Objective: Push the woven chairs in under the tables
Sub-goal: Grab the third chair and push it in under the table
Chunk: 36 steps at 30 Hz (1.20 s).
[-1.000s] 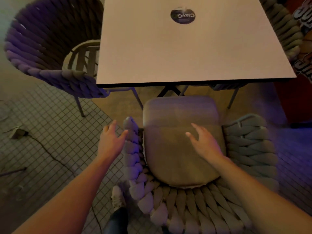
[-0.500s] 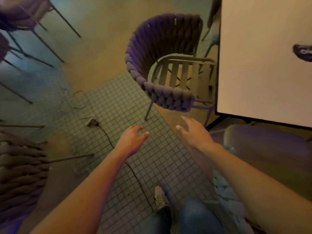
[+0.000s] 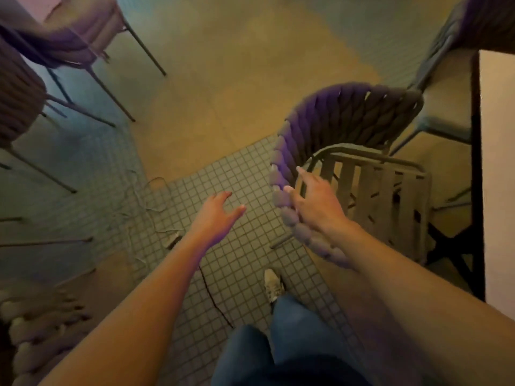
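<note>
Right hand (image 3: 316, 203) touches the woven chair's (image 3: 334, 121) plump braid.

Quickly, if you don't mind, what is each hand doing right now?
Left hand: open, empty, above the tiled floor.
Right hand: open, resting on the woven chair rim, not gripping.

Ahead and to your right stands a woven chair (image 3: 342, 140), its slatted seat (image 3: 370, 196) facing the table (image 3: 498, 174) at the far right edge. Your right hand (image 3: 315, 201) rests on the chair's near armrest; your left hand (image 3: 217, 215) hovers left of it over the tiled floor (image 3: 239, 174). More chairs (image 3: 55, 51) stand far left.
</note>
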Each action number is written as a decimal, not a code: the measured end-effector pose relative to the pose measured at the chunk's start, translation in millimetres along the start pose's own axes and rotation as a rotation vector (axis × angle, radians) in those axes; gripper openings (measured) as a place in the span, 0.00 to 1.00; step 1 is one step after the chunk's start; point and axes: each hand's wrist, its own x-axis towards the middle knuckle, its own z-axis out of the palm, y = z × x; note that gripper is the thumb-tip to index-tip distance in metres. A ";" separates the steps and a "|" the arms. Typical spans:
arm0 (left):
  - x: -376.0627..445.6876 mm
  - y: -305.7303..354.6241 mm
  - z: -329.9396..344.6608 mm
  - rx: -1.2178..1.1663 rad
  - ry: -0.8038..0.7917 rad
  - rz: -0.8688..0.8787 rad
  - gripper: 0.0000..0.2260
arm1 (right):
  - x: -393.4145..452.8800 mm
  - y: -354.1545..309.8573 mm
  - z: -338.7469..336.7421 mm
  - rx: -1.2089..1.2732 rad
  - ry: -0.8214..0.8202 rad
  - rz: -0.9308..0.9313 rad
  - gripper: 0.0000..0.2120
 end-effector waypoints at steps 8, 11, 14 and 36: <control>188.2 55.7 -101.7 0.042 -0.041 0.109 0.26 | 192.9 -71.1 -6.0 0.064 0.005 0.118 0.31; 270.8 56.9 -130.3 0.047 -0.089 0.129 0.24 | 258.9 -76.7 -4.5 0.095 0.043 0.181 0.31; 354.4 70.3 -163.4 0.026 -0.149 0.160 0.24 | 321.4 -83.0 -11.9 0.129 0.125 0.295 0.30; 800.9 519.8 -125.0 0.247 -0.409 0.680 0.22 | 685.5 5.3 -289.1 0.376 0.650 0.771 0.32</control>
